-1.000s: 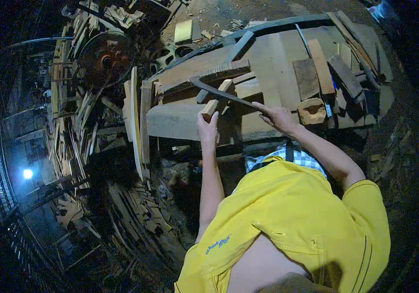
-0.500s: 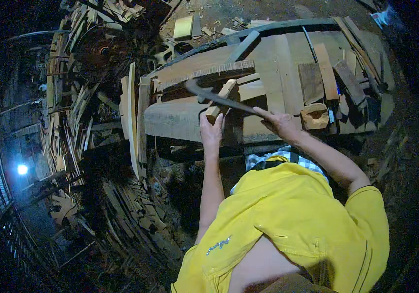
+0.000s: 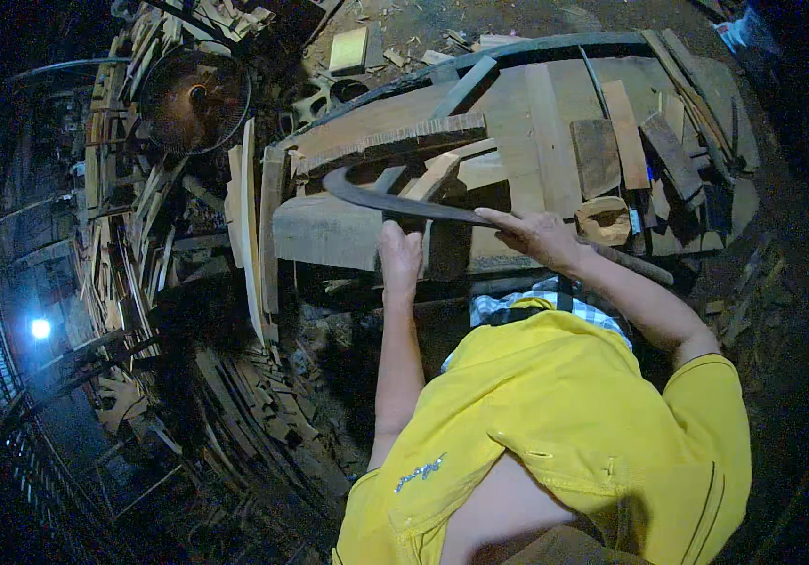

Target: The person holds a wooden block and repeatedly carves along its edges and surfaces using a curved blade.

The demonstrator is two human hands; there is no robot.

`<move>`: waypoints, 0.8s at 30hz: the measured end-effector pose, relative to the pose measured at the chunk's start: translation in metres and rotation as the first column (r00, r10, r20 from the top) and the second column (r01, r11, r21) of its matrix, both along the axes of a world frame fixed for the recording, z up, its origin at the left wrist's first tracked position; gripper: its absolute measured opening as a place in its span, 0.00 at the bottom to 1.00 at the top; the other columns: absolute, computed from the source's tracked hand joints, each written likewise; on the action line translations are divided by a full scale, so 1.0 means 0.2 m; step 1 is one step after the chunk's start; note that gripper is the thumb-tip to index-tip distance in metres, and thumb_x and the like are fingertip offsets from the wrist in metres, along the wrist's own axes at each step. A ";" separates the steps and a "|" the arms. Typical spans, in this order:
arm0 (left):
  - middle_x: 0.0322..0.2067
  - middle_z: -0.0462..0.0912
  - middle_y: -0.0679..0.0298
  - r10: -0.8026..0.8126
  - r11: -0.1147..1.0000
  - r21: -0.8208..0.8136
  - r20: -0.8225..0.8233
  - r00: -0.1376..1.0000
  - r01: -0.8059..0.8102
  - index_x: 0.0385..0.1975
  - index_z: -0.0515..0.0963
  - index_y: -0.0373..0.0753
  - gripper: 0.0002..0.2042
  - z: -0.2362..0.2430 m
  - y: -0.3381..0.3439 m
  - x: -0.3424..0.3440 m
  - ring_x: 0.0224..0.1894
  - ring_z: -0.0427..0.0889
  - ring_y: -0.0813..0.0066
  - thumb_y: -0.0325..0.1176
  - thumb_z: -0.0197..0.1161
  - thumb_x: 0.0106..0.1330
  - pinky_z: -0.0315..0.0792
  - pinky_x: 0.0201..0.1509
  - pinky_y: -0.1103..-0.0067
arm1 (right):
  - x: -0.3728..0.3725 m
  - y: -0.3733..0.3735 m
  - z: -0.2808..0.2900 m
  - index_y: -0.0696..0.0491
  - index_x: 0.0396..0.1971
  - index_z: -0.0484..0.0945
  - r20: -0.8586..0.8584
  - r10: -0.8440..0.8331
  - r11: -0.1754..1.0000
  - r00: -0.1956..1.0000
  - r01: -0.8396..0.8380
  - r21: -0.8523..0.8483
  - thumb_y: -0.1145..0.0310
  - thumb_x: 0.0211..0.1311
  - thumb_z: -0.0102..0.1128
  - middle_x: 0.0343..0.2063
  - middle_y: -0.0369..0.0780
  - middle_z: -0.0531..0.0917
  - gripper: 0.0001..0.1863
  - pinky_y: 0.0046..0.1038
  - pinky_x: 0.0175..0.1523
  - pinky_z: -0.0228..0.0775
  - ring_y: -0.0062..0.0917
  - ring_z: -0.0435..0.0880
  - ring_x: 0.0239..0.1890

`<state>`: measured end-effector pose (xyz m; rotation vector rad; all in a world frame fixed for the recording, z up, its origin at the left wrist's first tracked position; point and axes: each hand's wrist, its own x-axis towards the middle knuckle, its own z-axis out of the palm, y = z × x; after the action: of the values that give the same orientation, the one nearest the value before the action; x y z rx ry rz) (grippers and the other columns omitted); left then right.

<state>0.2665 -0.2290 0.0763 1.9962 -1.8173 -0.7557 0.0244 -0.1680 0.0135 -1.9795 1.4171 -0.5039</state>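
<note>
My right hand (image 3: pixel 541 237) is closed round a billhook (image 3: pixel 395 201), a long dark blade with a hooked tip pointing left. Its handle (image 3: pixel 640 267) runs back under my right forearm. The blade passes over a short pale wooden block (image 3: pixel 435 176), which stands tilted on the workbench. My left hand (image 3: pixel 400 252) is closed at the near end of this block, just below the blade. Blade and fingers partly hide that end. Whether the edge touches the wood, I cannot tell.
Planks and offcuts lie on the wooden workbench (image 3: pixel 324 231), including a rough block with a hollow (image 3: pixel 604 220) to the right. A round fan (image 3: pixel 195 101) stands at the far left beside piled wood strips (image 3: pixel 108 245). A lamp (image 3: pixel 41 329) shines at left.
The billhook has shifted left and slightly down, across the near part of the wooden block. Its handle now shows under my right forearm. My left hand has moved slightly down.
</note>
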 end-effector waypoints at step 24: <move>0.40 0.70 0.45 -0.285 0.952 -0.083 0.125 0.950 0.296 0.47 0.64 0.32 0.21 -0.01 0.10 -0.02 0.43 0.71 0.45 0.17 0.52 0.49 0.66 0.47 0.62 | -0.15 -0.07 -0.02 0.35 0.59 0.62 0.007 0.138 0.989 0.990 -0.138 0.056 0.64 0.59 0.55 0.30 0.45 0.80 0.27 0.40 0.34 0.73 0.41 0.80 0.30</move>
<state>0.2630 -0.2092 0.0745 1.7595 -2.2017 -0.6269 -0.0060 -0.1826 0.0102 -2.0138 1.2682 -0.4003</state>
